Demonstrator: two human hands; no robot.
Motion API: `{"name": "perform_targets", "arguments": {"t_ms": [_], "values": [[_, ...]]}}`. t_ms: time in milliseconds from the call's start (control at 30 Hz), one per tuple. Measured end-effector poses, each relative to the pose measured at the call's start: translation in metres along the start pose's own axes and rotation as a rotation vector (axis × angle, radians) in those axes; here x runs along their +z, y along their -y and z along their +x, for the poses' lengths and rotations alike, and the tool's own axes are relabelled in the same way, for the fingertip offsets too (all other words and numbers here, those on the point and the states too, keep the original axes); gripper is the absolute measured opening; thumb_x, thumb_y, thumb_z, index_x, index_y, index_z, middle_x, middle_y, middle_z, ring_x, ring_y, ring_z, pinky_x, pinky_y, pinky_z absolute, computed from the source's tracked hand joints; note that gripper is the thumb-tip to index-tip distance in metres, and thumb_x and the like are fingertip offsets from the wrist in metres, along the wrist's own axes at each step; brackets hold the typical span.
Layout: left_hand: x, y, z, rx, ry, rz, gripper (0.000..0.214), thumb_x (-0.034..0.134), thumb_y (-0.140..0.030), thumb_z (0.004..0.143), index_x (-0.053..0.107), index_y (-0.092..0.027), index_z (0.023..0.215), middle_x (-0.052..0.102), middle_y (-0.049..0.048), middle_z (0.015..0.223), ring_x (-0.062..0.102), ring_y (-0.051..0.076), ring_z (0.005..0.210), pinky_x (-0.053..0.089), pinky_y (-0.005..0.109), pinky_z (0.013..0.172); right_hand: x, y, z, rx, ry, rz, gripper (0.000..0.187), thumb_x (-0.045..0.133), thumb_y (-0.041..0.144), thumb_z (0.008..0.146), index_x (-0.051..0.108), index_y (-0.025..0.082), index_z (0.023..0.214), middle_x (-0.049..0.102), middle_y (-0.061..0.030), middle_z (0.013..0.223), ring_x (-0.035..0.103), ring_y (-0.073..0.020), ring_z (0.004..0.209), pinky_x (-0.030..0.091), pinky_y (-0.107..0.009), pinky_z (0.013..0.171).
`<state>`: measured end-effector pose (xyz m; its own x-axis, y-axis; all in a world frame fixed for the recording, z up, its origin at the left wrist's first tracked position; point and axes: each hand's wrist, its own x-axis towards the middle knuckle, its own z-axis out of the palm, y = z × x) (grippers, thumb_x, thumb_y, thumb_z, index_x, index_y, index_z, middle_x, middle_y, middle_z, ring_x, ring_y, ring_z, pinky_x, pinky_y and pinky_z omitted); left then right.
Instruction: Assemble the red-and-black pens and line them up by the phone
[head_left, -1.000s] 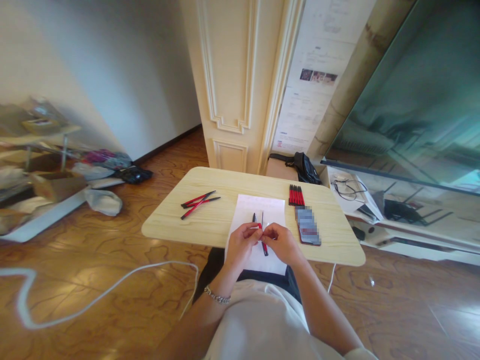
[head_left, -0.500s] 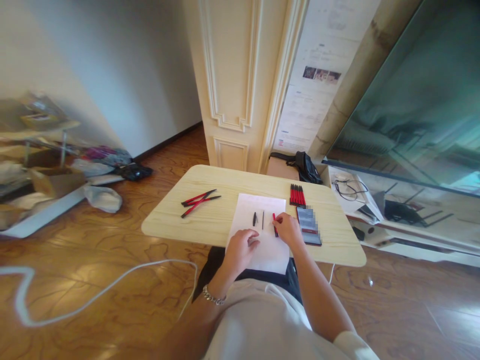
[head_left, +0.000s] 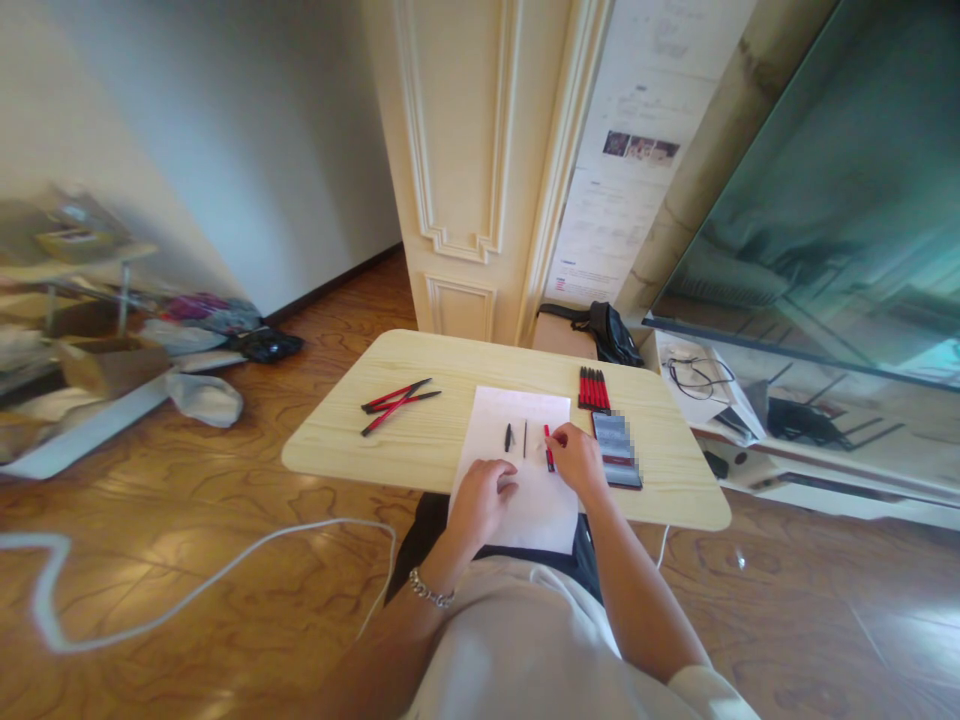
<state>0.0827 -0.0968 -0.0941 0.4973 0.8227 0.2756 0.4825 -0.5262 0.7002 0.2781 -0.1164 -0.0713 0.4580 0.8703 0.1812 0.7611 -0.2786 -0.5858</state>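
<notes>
A white sheet of paper (head_left: 525, 410) lies on the small wooden table (head_left: 420, 445). On the sheet lie a short black pen tip (head_left: 508, 437), a thin refill (head_left: 525, 438) and a red pen barrel (head_left: 549, 448). My right hand (head_left: 576, 460) rests on the sheet with its fingertips pinched on the red barrel. My left hand (head_left: 480, 500) lies near the sheet's front edge, fingers curled loosely, holding nothing that I can see.
Three red and black pens (head_left: 395, 402) lie at the table's left. A row of several red pens (head_left: 592, 388) and a flat dark card (head_left: 616, 448) sit at the right. A white cable (head_left: 187, 590) runs over the wooden floor. Clutter lies far left.
One second ago both hands held the red pen together over the sheet. The parts now lie apart on the paper, my right hand has moved right with the barrel, my left has drawn back.
</notes>
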Motion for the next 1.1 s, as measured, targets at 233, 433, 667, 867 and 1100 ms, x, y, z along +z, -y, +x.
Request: {"name": "perform_targets", "arguments": {"t_ms": [233,433,667,867,1100], "values": [[0.005,-0.001,0.003,0.029,-0.019,0.029,0.016,0.065,-0.015,0.075,0.065,-0.019,0.091,0.066,0.0057,0.087,0.06,0.022,0.087,0.046,0.037,0.082,-0.002,-0.004,-0.032,0.01,-0.122,0.073,0.015,0.046,0.031,0.084,0.057,0.021,0.082,0.065,-0.0008,0.076,0.056,-0.0147,0.067,0.034,-0.024,0.061],[0.007,-0.003,0.006,0.045,-0.019,0.057,0.014,0.064,-0.015,0.076,0.064,-0.019,0.09,0.067,0.0049,0.089,0.059,0.022,0.088,0.046,0.036,0.082,0.01,-0.015,-0.045,0.055,-0.139,0.105,0.016,0.044,0.03,0.083,0.057,0.02,0.081,0.065,-0.0028,0.075,0.058,-0.0166,0.068,0.036,-0.025,0.062],[0.007,-0.003,0.005,0.056,-0.033,0.051,0.014,0.064,-0.016,0.076,0.064,-0.02,0.09,0.066,0.0038,0.09,0.058,0.021,0.089,0.045,0.034,0.082,0.013,-0.023,-0.044,0.093,-0.159,0.148,0.021,0.044,0.036,0.084,0.057,0.021,0.081,0.064,-0.0019,0.072,0.058,-0.0171,0.068,0.037,-0.026,0.062],[0.004,-0.004,0.002,0.095,-0.031,0.054,0.011,0.062,-0.02,0.079,0.064,-0.02,0.09,0.067,0.0047,0.09,0.058,0.021,0.089,0.044,0.034,0.081,0.011,-0.024,-0.046,0.083,-0.152,0.145,0.021,0.044,0.036,0.084,0.058,0.02,0.083,0.066,-0.003,0.079,0.059,-0.0174,0.072,0.038,-0.026,0.065],[0.0,-0.009,0.0,0.143,-0.017,0.072,0.008,0.058,-0.021,0.081,0.066,-0.02,0.078,0.066,0.0052,0.082,0.058,0.021,0.084,0.043,0.034,0.08,0.002,-0.023,-0.034,0.128,-0.032,0.073,0.021,0.046,0.035,0.085,0.061,0.021,0.086,0.068,-0.0034,0.079,0.061,-0.0174,0.074,0.039,-0.025,0.065]]}}
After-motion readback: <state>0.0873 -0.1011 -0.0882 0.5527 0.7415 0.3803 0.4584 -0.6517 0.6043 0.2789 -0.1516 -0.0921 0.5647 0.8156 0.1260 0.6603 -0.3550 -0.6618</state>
